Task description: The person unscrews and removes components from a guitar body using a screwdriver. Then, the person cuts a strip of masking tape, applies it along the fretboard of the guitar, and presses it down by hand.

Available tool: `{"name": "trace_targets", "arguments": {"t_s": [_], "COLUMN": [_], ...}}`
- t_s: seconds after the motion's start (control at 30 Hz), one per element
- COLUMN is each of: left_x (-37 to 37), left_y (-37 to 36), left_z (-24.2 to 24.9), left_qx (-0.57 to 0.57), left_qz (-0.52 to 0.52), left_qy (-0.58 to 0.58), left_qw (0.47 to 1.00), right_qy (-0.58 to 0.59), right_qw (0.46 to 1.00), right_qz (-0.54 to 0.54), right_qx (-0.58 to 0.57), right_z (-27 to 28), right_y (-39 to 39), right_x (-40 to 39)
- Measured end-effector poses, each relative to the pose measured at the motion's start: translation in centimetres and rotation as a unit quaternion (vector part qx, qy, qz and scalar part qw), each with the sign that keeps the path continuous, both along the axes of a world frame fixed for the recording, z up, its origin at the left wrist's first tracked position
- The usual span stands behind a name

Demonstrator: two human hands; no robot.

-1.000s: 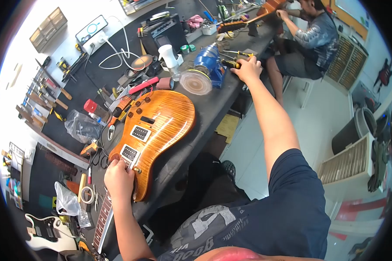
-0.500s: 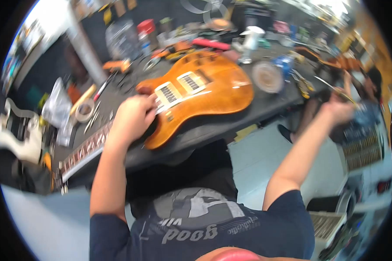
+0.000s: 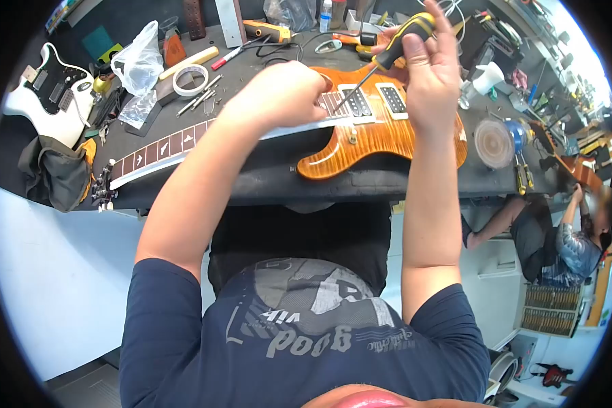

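Observation:
An amber flame-top electric guitar lies face up on the dark workbench, its inlaid fretboard stretching left. Two framed pickups show on its body. My left hand is closed over the upper part of the neck near the body, fingers curled; their far side is hidden. In my right hand is a screwdriver with a yellow and black handle, held tilted above the body. Its shaft slants down to the left, the tip at the fretboard's body end beside the pickup. Whether the tip touches cannot be seen.
Left of the neck are a tape roll, a plastic bag and a white guitar body. A round spool and pliers lie on the right. Another person sits at far right, holding a guitar.
My right hand has swung in from the right with the screwdriver, over the guitar. My left hand stays near the neck joint. The view has turned, shifting the guitar rightward.

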State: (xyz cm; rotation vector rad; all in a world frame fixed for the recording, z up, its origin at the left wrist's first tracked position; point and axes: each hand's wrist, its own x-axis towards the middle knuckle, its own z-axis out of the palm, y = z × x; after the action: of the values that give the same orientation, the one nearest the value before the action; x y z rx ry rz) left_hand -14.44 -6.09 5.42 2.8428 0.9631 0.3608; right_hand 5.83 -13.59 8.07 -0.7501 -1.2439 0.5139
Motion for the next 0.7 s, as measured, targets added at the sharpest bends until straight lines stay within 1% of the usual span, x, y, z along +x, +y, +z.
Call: {"name": "trace_targets", "arguments": {"t_s": [0.03,0.1,0.13,0.2,0.23,0.27,0.3,0.4,0.5,0.53,0.7], "left_x": [0.4,0.6,0.6,0.5,0.4,0.4,0.5,0.6,0.4,0.5,1.3], "left_y": [-0.3,-0.1,-0.3,-1.1,-0.8,-0.7,-0.7,0.0,-0.7,-0.8,-1.1], "left_z": [0.0,-1.6,-0.9,0.5,0.1,-0.1,0.0,-2.1,-0.4,-0.3,0.1], "left_qx": [0.010,0.043,0.030,-0.004,-0.003,-0.008,-0.012,0.047,-0.006,-0.004,-0.003], "left_qz": [0.009,0.019,0.023,0.028,0.019,0.021,0.023,0.007,0.014,0.015,0.039], "left_qy": [0.022,0.016,0.032,0.065,0.046,0.047,0.048,0.003,0.035,0.044,0.065], "left_qw": [1.000,0.999,0.999,0.997,0.999,0.999,0.999,0.999,0.999,0.999,0.997], "right_qy": [0.009,-0.052,-0.080,-0.071,-0.067,-0.020,-0.034,-0.071,-0.047,-0.041,-0.066], "right_qw": [1.000,0.998,0.996,0.996,0.996,0.997,0.996,0.994,0.996,0.996,0.995], "right_qz": [0.019,0.014,0.011,-0.006,-0.018,-0.027,-0.031,-0.026,-0.002,0.009,-0.009], "right_qx": [-0.016,-0.036,-0.047,-0.054,-0.059,-0.072,-0.076,-0.074,-0.078,-0.082,-0.079], "right_z": [-1.0,-2.3,-2.8,-3.4,-3.4,-2.7,-2.7,-2.4,-2.9,-3.2,-3.3], "right_y": [1.0,1.5,1.8,2.2,2.1,1.7,1.6,1.9,2.3,2.5,2.5], "right_x": [0.1,0.8,1.0,0.8,0.6,-0.5,-0.5,-0.5,-0.5,-0.3,-0.4]}}
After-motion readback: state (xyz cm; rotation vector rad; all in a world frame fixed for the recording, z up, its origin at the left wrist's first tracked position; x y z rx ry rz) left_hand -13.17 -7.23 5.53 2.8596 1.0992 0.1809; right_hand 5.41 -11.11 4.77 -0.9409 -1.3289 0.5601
